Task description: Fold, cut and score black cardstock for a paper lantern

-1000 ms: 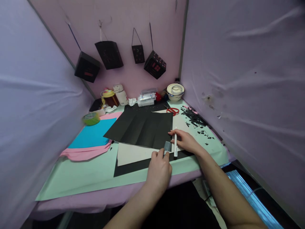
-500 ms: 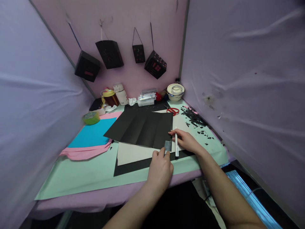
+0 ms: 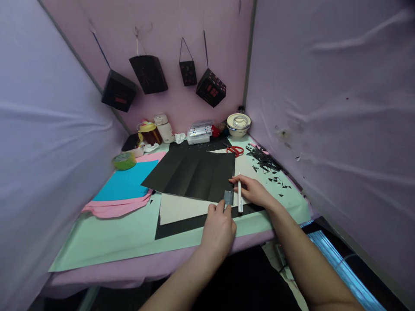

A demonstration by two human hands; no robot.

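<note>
A folded sheet of black paper (image 3: 194,172) lies at the table's middle, with creases across it. My left hand (image 3: 218,226) pinches a small grey rectangular plate (image 3: 228,197) against the sheet's lower right corner; its exact kind is unclear. At the sheet's right edge, my right hand (image 3: 254,191) has its fingertips together near the paper. A white pen (image 3: 240,198) sits in that hand, its lower end pointing towards me. Beneath the black sheet lie a pale board (image 3: 181,208) and another black sheet (image 3: 168,231).
Red-handled scissors (image 3: 238,150) lie behind my right hand. Black paper scraps (image 3: 264,160) are heaped at the right. Blue paper (image 3: 126,181) and green tape (image 3: 125,160) lie left. Along the back stand a marker box (image 3: 199,134), a cup (image 3: 151,133) and a bowl (image 3: 239,127). Black lanterns (image 3: 211,87) hang above.
</note>
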